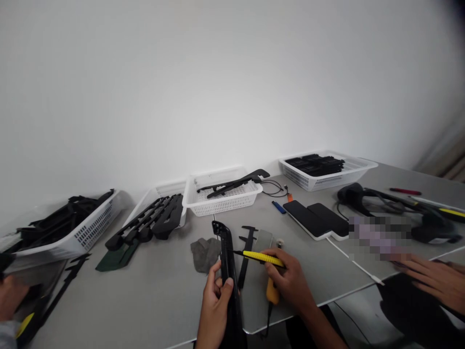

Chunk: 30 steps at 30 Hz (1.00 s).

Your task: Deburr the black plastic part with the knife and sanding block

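Observation:
My left hand (pixel 215 304) is closed around a long black plastic part (pixel 228 252), held upright and tilted near the front edge of the table. My right hand (pixel 286 277) grips a slim tool with a yellow ribbed handle (pixel 262 257). Its thin dark tip meets or nearly meets the part's inner side; I cannot tell which. Behind the part lies a crumpled grey cloth (pixel 204 254). A black caliper (pixel 247 252) rests just right of the part. Partly hidden by my right hand is an orange-handled tool (pixel 271 292) with a cord.
White baskets (pixel 221 206) holding black parts line the wall, including the right basket (pixel 312 184). Two phones (pixel 308 218) and a white cable (pixel 358 264) lie right of centre. At left are another caliper (pixel 69 281) and a person's hand (pixel 12 295); another person's hand (pixel 432 278) is at right.

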Tool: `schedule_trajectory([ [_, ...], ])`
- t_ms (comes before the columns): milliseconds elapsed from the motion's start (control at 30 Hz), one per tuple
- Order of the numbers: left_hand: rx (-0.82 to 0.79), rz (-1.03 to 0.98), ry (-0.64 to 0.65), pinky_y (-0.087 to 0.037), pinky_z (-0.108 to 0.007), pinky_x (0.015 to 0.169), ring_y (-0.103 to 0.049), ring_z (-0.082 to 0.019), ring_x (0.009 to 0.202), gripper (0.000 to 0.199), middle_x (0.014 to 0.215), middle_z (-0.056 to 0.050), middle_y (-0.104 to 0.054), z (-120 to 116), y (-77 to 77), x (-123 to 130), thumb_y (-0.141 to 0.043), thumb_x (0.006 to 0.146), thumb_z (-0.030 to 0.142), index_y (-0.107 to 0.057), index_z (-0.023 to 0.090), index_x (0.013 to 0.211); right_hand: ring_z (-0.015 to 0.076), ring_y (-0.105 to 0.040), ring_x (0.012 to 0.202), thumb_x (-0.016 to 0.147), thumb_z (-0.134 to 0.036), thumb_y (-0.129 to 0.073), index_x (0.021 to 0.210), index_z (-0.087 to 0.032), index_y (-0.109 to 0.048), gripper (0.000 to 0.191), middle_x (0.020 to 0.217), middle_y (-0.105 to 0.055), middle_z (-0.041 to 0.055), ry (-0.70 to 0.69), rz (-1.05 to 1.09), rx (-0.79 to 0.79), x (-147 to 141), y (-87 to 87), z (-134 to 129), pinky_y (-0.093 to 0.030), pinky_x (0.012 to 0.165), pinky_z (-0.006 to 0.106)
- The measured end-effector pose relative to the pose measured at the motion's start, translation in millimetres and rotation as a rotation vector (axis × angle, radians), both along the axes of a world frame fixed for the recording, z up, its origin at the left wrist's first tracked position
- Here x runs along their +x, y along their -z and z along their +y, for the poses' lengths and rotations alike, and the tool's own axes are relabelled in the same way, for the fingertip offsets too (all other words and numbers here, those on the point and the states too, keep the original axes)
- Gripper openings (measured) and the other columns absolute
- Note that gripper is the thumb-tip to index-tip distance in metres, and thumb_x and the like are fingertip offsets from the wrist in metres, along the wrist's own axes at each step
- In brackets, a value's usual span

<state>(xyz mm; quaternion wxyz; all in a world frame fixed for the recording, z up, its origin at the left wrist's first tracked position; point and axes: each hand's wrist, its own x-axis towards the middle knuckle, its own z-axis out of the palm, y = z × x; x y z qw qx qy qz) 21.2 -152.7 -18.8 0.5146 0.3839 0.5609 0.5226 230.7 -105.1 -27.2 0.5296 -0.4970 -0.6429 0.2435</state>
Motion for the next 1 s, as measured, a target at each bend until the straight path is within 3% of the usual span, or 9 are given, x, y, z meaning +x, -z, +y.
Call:
schedule_trajectory([
  [200,0.009,-0.031,-0.008,-0.047,-0.026,0.063,-0.058,-0.017,0.065,0.091,0.070,0.004,-0.062,-0.8,1.1,-2.3,-0.080,0.074,0.070,-0.052,0.018,0.144,0.0251,-0.071,0.087,0.084,-0.032,-0.067,0.094,-0.025,-0.078,0.016,0.093,-0.079,0.0034,-0.097,-0.090,0.004,-2.8,-0.1,1.7,-0.053,0.085,0.037],
  [367,0.030,-0.124,0.066,-0.053,-0.030,0.084,-0.072,-0.025,0.095,0.099,0.104,-0.009,-0.077,-1.3,7.9,-6.7,-0.082,0.076,0.063,-0.043,0.021,0.156,0.0252,-0.071,0.086,0.087,-0.035,-0.068,0.095,-0.025,-0.078,0.017,0.093,-0.079,0.0053,-0.025,-0.046,0.001,-2.6,2.8,2.0,-0.054,0.082,0.036],
  [467,0.030,-0.158,0.090,-0.054,-0.032,0.089,-0.074,-0.028,0.104,0.099,0.108,-0.010,-0.079,-0.3,11.1,-7.8,-0.081,0.078,0.060,-0.040,0.022,0.160,0.0248,-0.072,0.084,0.087,-0.036,-0.068,0.094,-0.025,-0.078,0.016,0.091,-0.079,0.0047,-0.072,-0.074,0.011,-1.8,1.8,0.7,-0.055,0.082,0.037],
  [700,0.042,-0.153,0.092,-0.055,-0.033,0.090,-0.075,-0.027,0.101,0.101,0.111,-0.012,-0.081,1.8,9.4,-4.8,-0.084,0.075,0.059,-0.042,0.022,0.159,0.0258,-0.073,0.085,0.087,-0.036,-0.068,0.095,-0.025,-0.079,0.018,0.094,-0.081,0.0054,-0.109,-0.093,-0.004,-1.4,3.0,1.0,-0.056,0.083,0.038],
  [867,0.055,-0.119,0.087,-0.054,-0.033,0.090,-0.074,-0.028,0.102,0.092,0.109,-0.014,-0.082,3.6,13.2,-5.2,-0.082,0.077,0.060,-0.049,0.018,0.152,0.0261,-0.073,0.085,0.088,-0.038,-0.068,0.096,-0.024,-0.079,0.019,0.093,-0.081,0.0064,-0.069,-0.055,-0.017,-1.6,3.6,0.6,-0.056,0.081,0.038],
  [1000,0.066,-0.115,0.087,-0.053,-0.035,0.094,-0.074,-0.028,0.104,0.088,0.110,-0.014,-0.082,3.8,14.1,-5.9,-0.081,0.078,0.060,-0.050,0.018,0.149,0.0248,-0.073,0.084,0.087,-0.034,-0.069,0.095,-0.026,-0.079,0.015,0.093,-0.080,0.0039,-0.130,-0.055,-0.001,-1.7,0.1,-0.9,-0.055,0.081,0.036],
])
